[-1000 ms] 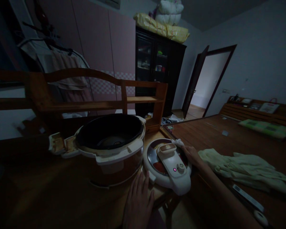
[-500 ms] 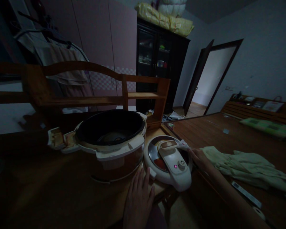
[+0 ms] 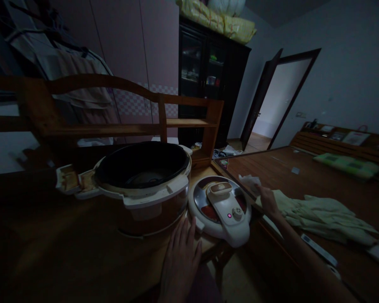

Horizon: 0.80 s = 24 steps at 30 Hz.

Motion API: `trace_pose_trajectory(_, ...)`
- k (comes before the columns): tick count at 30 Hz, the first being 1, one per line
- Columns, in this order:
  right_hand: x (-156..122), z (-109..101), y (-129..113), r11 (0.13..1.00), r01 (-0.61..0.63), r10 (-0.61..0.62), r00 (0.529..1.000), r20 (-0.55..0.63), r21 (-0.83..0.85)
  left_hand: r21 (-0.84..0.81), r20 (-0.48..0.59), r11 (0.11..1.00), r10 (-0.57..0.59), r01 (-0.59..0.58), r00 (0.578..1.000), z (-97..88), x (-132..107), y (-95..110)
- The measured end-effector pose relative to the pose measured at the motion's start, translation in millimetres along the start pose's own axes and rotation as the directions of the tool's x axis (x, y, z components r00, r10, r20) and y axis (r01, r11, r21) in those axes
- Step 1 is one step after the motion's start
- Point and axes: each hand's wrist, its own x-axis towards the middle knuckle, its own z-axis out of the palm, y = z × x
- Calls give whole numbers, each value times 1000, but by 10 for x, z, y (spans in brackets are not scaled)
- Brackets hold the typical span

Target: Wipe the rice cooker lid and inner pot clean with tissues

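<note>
1. Head view, work in hand: the step appears to be handling a white tissue (image 3: 249,182) at the white cooker lid (image 3: 221,206); wiping is a judgement, as no contact between the two shows.
2. Head view, lid location: the lid lies on the near right part of the wooden tabletop (image 3: 91,248), handle side up, just right of the cooker body (image 3: 154,208). The cooker body stands uncovered, with its dark inner pot (image 3: 145,166) in place.
3. Head view, right hand (image 3: 269,202): the fingers grasp the tissue. Hand and tissue are right of the lid and apart from it, toward the brown bed surface (image 3: 271,166). Whether the tissue touches the bed surface cannot be told.
4. Head view, left hand (image 3: 180,256): the fingers are extended, palm down, and grasp nothing. They lie at the near edge of the tabletop, between the cooker body and the lid. Contact with the lid rim cannot be confirmed.
5. Head view, next move: any further pass over the lid calls for bringing the tissue left, with light pressure and the lid steadied against sliding.
6. Head view, surroundings: a pale green cloth (image 3: 325,214) lies right of the right hand.
</note>
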Motion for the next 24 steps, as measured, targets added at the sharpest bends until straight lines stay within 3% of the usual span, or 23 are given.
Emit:
trace_pose_trajectory(6,279,278,-117,996,-38,26,990,142,84,18,-8,1000,15,-15,1000,-34,9,14)
trace_pose_trajectory(11,274,421,-191,993,-68,49,981,189,98,32,-16,999,11,-10,1000,-30,11,7)
trace_pose_trajectory(21,-1,152,-251,1000,-13,8,979,203,23,33,-7,999,17,-17,1000,2,8,-3)
trace_pose_trajectory(24,13,20,-212,999,38,-33,988,150,-32,39,-8,999,15,-14,1000,-14,11,-2)
